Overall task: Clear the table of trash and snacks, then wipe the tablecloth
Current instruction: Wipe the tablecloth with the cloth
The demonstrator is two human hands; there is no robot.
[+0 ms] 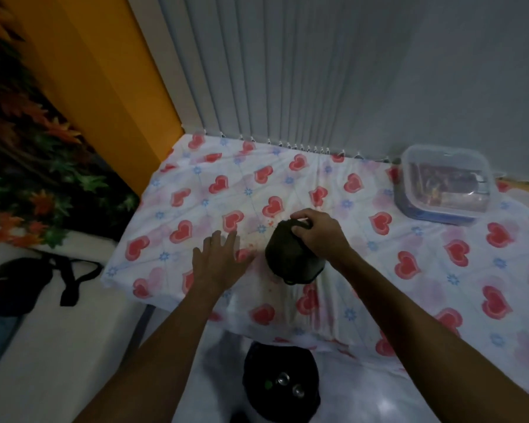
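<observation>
A white tablecloth (364,264) printed with red hearts and blue flowers covers the table. My right hand (315,230) grips the top of a dark bunched cloth (287,254) that rests on the tablecloth near the front edge. My left hand (217,254) lies flat on the tablecloth just left of the cloth, fingers straight and spread. Small reddish stains (268,222) mark the fabric between my hands. Below the table's front edge stands a black trash bag (280,383) with cans visible inside.
A clear lidded plastic container (443,184) with packets inside sits at the table's back right. Grey vertical blinds (287,71) hang behind the table. An orange wall and artificial leaves are at the left, with a black bag (22,282) on a white ledge.
</observation>
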